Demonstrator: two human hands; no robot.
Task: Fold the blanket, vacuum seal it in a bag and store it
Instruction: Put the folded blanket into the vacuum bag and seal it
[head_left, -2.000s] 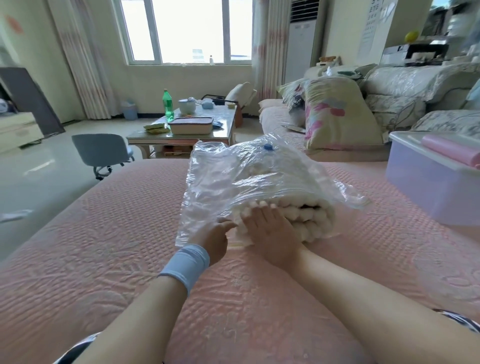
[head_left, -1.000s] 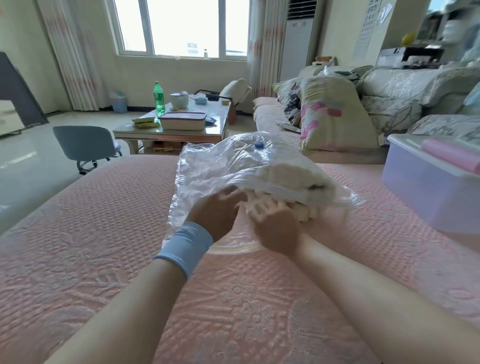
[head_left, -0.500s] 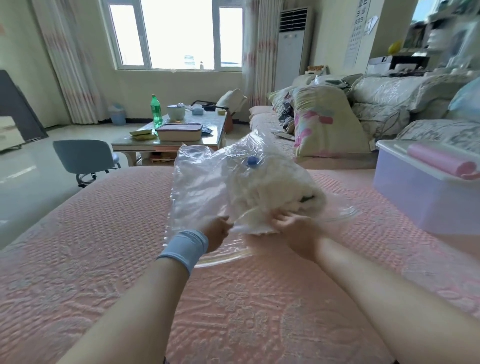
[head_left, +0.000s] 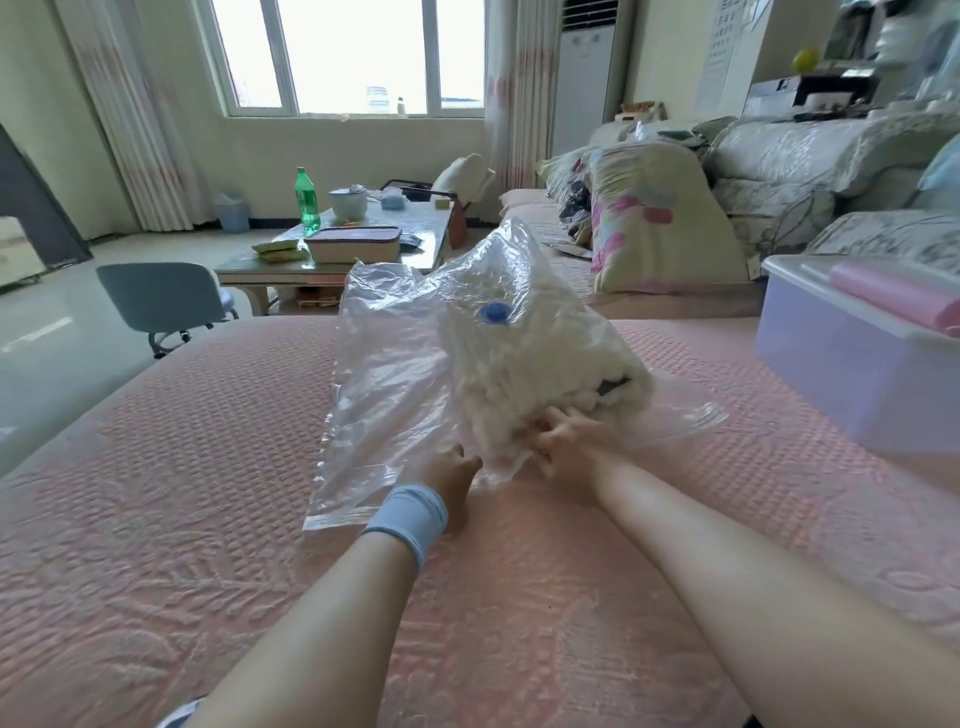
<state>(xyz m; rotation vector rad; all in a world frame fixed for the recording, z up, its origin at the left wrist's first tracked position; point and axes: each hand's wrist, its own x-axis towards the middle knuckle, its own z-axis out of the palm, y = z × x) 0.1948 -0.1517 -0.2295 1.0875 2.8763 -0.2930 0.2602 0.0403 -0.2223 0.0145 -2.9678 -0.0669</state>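
The bag (head_left: 395, 395) with the blanket (head_left: 535, 364) inside stands tilted up from the bed cover (head_left: 156, 519) and blocks the middle in front of me. My left hand (head_left: 452, 475) holds its near edge and my right hand (head_left: 571, 441) grips the blanket end, both close together there. Left of the bag the bed cover is bare up to its edge, wide room for a hand. On the right the storage box (head_left: 852, 374) rests on the bed near the bag's loose flap, with only a narrow strip between them. Behind the bag, farther off, a flowered pillow (head_left: 654, 218) closes the far side.
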